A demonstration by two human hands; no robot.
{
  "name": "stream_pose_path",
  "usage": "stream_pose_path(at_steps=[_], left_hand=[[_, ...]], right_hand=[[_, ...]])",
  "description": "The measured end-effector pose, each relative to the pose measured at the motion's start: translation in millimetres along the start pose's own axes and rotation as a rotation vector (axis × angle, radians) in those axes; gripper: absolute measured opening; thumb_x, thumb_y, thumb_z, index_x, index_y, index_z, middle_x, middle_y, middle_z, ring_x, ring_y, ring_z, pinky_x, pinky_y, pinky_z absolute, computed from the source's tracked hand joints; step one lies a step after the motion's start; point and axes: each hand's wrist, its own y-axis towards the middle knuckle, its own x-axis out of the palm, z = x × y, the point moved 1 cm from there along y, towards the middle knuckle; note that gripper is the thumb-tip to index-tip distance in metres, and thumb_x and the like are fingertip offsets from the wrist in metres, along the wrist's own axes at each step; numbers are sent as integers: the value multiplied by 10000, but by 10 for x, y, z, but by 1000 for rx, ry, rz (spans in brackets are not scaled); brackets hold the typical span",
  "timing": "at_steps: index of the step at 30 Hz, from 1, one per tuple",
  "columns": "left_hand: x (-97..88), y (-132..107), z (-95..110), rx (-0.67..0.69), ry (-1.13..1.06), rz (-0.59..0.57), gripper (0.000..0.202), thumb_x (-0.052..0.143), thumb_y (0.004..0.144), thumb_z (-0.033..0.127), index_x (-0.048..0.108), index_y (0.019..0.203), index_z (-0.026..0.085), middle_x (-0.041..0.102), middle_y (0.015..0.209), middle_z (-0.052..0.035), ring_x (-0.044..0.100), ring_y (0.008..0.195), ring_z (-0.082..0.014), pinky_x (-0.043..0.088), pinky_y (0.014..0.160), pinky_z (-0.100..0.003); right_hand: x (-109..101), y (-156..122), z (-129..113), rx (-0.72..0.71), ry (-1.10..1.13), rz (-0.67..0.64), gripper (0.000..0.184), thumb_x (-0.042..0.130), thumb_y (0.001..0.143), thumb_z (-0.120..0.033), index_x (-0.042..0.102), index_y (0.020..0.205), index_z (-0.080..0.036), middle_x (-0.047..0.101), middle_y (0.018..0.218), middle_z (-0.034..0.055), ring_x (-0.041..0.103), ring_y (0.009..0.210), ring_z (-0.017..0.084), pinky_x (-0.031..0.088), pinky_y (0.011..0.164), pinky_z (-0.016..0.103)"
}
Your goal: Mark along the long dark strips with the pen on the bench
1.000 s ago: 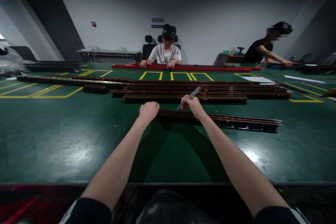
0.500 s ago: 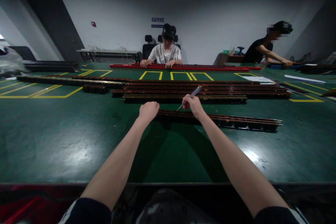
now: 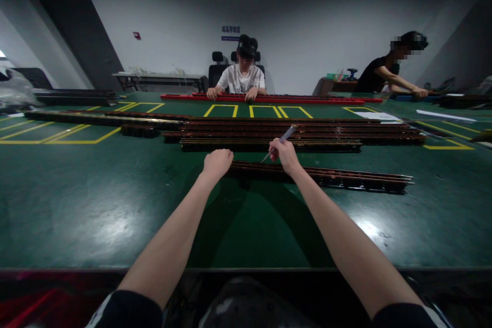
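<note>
A long dark strip (image 3: 365, 180) lies on the green surface (image 3: 115, 205) in front of the wearer, reaching from under the left hand (image 3: 218, 163) out to the right. Thin rods or ridges run along its length, and their pale tips show at the right end. The left hand is curled over the left end of the strip, knuckles up; its fingertips are hidden, so whether they pinch the strip or only press on it, I cannot tell. The right hand (image 3: 283, 155) pinches a slim screwdriver-like tool (image 3: 287, 134), tilted with its clear handle up and to the right and its thin shaft down to the strip's upper edge. Whether the tip touches there is too small to tell.

To work well here, I would hold the left end firmly so that the strip cannot slide or roll, and guide the tip with small finger movements, pressing lightly since the glossy finish looks easy to scratch. The unheld right end may swing if pushed sideways.

Just beyond lies a stack of similar strips (image 3: 230, 133). Farther off are yellow floor-style outlines (image 3: 221, 106) and a red bar (image 3: 300, 97), with 2 co-workers across the way, 1 in a white shirt (image 3: 240, 79), 1 in dark clothing (image 3: 374, 74).
</note>
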Motion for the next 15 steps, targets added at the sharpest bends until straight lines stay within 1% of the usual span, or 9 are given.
stream_pose_path(at_steps=[3,7,12,15], left_hand=[[-8,-9,11,4,48,25,342,340,938,217,658,826,159,720,886,-80,669,814,-199,496,819,-341],[12,-40,71,60,56,107,347,346,937,235,654,792,163,714,844,-69,662,804,-197,448,901,-390],[130,-74,206,161,52,164,420,294,957,276,661,790,160,710,848,-81,652,775,-191,436,885,-395],[211,-76,262,233,60,167,465,254,967,295,677,833,156,710,879,-93,652,800,-198,434,877,-397]], right_hand=[[-1,3,13,-10,-4,-5,214,570,672,-329,517,513,-196,494,418,-16,464,396,100,407,416,223],[-1,-5,19,-23,-14,2,216,574,671,-343,516,522,-198,486,420,-18,465,393,101,407,420,229],[-5,-27,9,-59,-34,-31,253,595,696,-395,510,554,-202,511,462,-14,488,425,109,428,458,241],[-3,-32,4,-66,-35,-31,265,593,703,-404,504,555,-203,502,467,-19,490,433,109,434,473,244]])
